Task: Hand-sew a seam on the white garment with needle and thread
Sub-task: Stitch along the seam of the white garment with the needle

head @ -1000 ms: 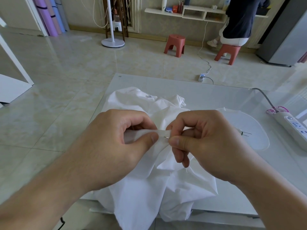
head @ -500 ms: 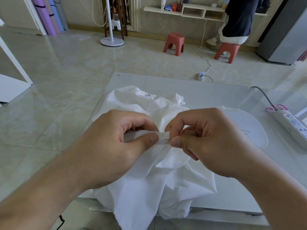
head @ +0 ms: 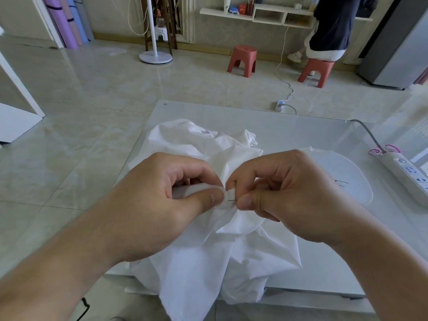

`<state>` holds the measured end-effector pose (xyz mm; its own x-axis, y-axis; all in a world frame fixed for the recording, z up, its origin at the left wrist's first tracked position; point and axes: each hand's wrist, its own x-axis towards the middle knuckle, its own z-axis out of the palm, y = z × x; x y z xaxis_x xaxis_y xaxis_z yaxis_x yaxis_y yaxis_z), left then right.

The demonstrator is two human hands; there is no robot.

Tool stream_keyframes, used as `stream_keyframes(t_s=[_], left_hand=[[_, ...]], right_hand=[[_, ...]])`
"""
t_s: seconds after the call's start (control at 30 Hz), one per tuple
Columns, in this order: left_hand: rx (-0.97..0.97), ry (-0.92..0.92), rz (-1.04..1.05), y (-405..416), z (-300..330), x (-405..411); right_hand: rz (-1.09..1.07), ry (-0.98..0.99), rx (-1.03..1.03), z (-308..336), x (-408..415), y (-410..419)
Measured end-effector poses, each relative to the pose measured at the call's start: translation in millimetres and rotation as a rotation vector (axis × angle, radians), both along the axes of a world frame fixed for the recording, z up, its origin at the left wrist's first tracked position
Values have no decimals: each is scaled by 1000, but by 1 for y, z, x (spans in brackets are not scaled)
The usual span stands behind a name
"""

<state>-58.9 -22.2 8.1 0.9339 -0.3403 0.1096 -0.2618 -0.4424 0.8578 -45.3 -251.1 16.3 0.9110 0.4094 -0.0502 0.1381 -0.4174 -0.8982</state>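
Versus half a second back: little is changed. The same fold is kept pinched by both hands, and the exposed needle stub between the thumbs looks about as short as it did; the right thumb is now set closer to the left thumb tip.

The needle (head: 231,200) is seen as a short dark sliver, long axis roughly horizontal, running left-right between the two thumbs. Which end is the point cannot be told; most of it is hidden by cloth and fingertips.

The left hand (head: 162,205) is curled, a fold of the white garment (head: 203,269) pinched between thumb and index. The right hand (head: 284,193) is curled too, needle and fold edge pinched between thumb and index finger. Thread is not resolved.

The garment is bunched on the white table (head: 289,128), its lower part draped over the near edge. A power strip (head: 407,174) is laid at the table's right edge, well apart from the hands.
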Motion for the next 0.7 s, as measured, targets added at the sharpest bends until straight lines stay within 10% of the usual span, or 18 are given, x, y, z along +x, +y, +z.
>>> stream_keyframes(t_s=[0.7], left_hand=[[-147, 51, -28, 1, -2, 4]], right_hand=[[71, -17, 156, -6, 2, 0]])
